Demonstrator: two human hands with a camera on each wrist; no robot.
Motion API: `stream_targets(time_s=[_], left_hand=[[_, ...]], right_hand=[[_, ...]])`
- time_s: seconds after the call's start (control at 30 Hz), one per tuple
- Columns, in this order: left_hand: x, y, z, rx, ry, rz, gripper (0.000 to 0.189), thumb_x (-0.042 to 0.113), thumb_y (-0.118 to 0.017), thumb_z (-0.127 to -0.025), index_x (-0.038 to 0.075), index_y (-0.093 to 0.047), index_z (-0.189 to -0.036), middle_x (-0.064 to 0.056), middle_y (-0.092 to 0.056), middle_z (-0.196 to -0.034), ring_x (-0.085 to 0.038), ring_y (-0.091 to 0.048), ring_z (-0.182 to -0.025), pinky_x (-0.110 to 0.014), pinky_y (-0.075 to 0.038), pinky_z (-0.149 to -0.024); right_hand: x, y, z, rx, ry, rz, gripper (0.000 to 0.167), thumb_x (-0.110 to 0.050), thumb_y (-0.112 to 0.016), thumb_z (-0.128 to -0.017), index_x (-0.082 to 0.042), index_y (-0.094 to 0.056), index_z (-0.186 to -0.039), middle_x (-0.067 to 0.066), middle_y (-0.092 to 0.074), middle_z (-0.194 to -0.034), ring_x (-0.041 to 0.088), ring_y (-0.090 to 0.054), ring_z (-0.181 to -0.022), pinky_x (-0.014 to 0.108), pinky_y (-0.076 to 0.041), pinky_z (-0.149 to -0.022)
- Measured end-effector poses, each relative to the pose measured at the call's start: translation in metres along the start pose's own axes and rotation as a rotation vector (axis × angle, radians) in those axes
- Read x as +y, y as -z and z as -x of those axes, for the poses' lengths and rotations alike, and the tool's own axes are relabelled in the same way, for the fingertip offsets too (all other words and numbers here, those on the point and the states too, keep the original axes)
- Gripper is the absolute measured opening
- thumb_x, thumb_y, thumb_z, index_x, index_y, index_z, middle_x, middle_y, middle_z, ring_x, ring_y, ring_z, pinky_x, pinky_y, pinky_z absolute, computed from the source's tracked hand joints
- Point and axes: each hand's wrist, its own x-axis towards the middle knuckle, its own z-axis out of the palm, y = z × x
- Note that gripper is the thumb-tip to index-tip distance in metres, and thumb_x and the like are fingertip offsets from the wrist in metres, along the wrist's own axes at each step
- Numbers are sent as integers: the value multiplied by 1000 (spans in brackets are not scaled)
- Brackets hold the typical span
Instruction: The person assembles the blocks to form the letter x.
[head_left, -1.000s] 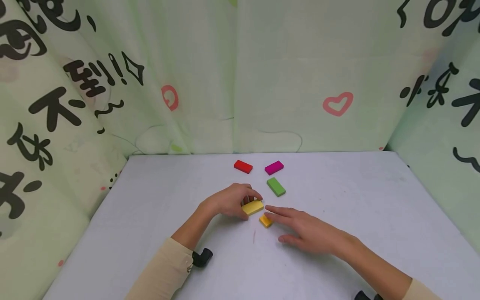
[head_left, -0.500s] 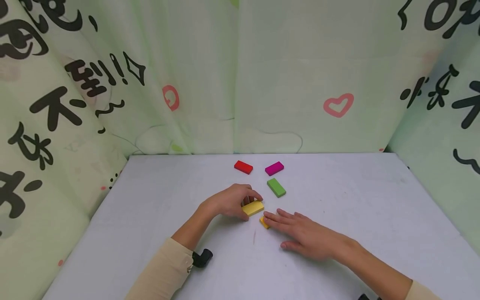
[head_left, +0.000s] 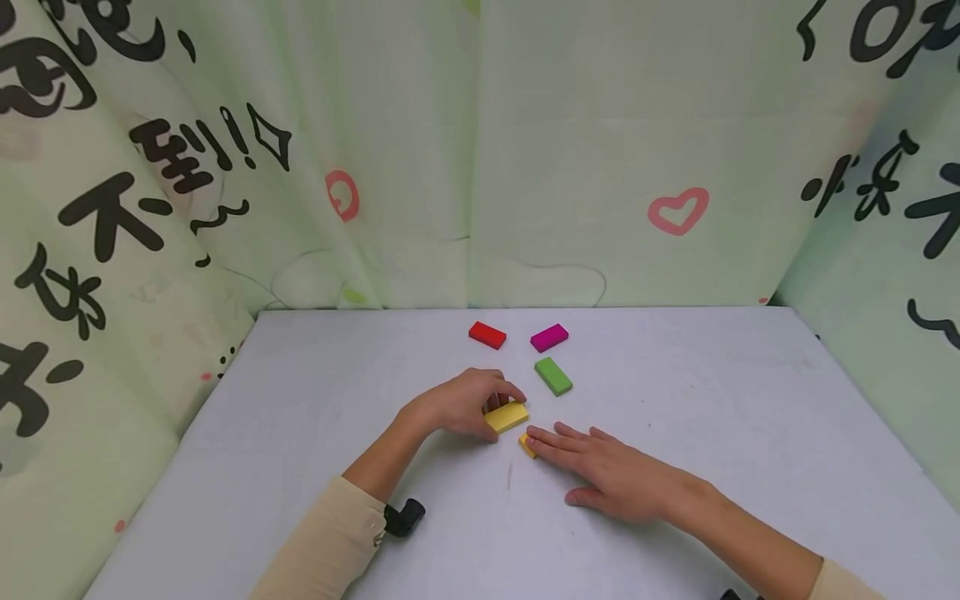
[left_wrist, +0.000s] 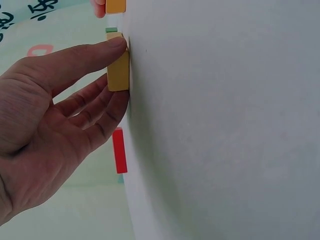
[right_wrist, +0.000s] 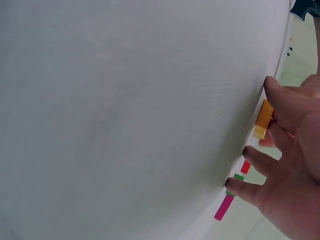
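My left hand (head_left: 471,402) holds a pale yellow block (head_left: 507,416) low at the table, thumb on one side and fingers on the other. In the left wrist view the thumb lies along the yellow block's (left_wrist: 118,72) face. My right hand (head_left: 618,475) is spread with fairly straight fingers, its index fingertip over an orange block (head_left: 527,445) and covering part of it. From the right wrist the orange block (right_wrist: 264,114) shows between the thumb and the fingers, whose tips reach the tabletop. A small gap separates the two blocks in the head view.
Beyond the hands lie a green block (head_left: 553,377), a red block (head_left: 487,335) and a magenta block (head_left: 549,337). They stand apart on the white table (head_left: 337,358). A pale green printed curtain (head_left: 562,167) rises behind the table and along both sides.
My right hand has spread its fingers and slid them further over the orange block, the thumb drawing back slightly. My left hand and the yellow block have stayed in place.
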Motion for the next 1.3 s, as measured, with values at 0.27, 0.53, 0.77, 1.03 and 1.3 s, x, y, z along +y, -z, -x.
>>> stream_targets(time_s=[0.27, 0.53, 0.77, 1.03, 1.3], left_hand=[[2, 0, 1, 1, 9, -5, 56, 13, -86, -85, 21, -68, -138, 5, -63, -107, -9, -61, -96, -20, -53, -85], [0, -1, 4, 5, 27, -10, 57, 14, -87, -85, 20, -68, -138, 5, -63, -107, -8, -61, -96, -21, -53, -85], [-2, -3, 10, 9, 38, 4, 56, 15, -88, -84, 20, -69, -137, 6, -64, -107, -7, -61, -95, -20, -54, -85], [-3, -4, 20, 13, 34, 20, 56, 14, -88, -84, 17, -69, -137, 5, -64, -106, -7, -62, -94, -21, -54, -85], [-3, -6, 28, 16, 40, 28, 57, 14, -88, -84, 18, -69, -137, 6, -64, -106, -6, -62, -93, -20, -55, -84]], right_hand=[[-1, -1, 1, 6, 4, 11, 77, -28, -67, -103, -26, -25, -167, -8, -25, -173, 36, -32, -156, 69, -32, -118], [0, -2, 2, 14, 12, 11, 76, -28, -66, -103, -25, -25, -167, -8, -24, -174, 36, -31, -157, 69, -31, -118], [0, -2, 2, 6, 1, -2, 76, -28, -66, -103, -26, -25, -167, -7, -24, -174, 37, -30, -157, 70, -30, -118], [-1, -4, 4, 27, 10, 12, 76, -28, -66, -103, -26, -25, -167, -9, -24, -174, 36, -32, -156, 69, -31, -118], [-1, -4, 4, 27, 8, 10, 77, -28, -66, -103, -28, -23, -168, -10, -22, -174, 35, -31, -157, 69, -30, -118]])
